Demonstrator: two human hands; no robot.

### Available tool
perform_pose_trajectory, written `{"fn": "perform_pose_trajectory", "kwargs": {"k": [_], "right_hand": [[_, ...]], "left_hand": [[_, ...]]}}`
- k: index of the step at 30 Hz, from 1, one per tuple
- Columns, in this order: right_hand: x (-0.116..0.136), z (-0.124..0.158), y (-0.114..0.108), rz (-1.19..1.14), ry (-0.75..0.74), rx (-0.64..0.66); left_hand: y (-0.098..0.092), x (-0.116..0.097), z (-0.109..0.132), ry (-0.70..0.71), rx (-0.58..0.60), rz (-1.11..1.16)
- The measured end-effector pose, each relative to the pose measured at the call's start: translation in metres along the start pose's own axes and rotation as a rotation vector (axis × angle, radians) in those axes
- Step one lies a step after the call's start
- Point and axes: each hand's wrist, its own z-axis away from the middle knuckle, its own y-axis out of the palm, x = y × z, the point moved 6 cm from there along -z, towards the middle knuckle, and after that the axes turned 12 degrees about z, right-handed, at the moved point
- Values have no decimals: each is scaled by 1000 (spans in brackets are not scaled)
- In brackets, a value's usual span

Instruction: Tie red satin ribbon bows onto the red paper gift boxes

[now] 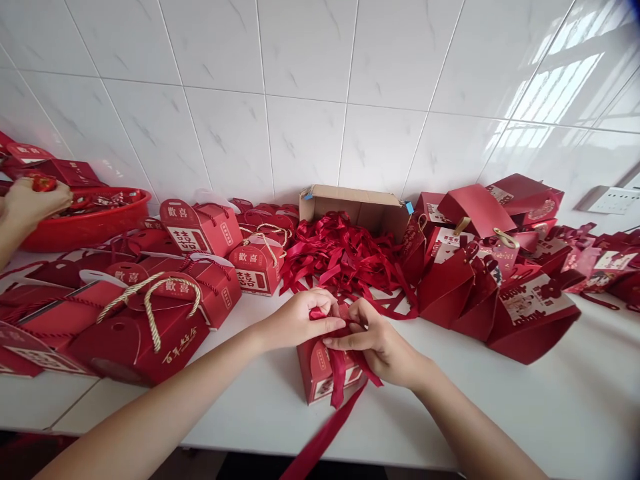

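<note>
A small red gift box (316, 373) stands near the front edge of the white table, under both hands. Red ribbon (338, 377) lies over its top, with ends hanging down its front and a long tail (327, 430) running past the table edge. My left hand (305, 320) pinches the ribbon above the box, thumb pressed to the fingers. My right hand (383, 340) holds the ribbon from the other side, its fingertips close to the left ones. The fingers partly hide where the ribbon crosses.
Behind the hands, a cardboard carton (360, 195) lies with a pile of red ribbons (345, 257) spilling out. Red boxes with rope handles (197, 230) crowd the left; more boxes (533, 307) fill the right. Another person's hand (37, 203) is over a red basin (100, 227).
</note>
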Motion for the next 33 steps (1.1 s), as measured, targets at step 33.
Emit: {"fn": "perform_pose_trajectory", "kwargs": {"k": [33], "right_hand": [[-22, 1, -21, 87, 233, -87]], "left_hand": [[-3, 13, 1, -114, 18, 173]]}}
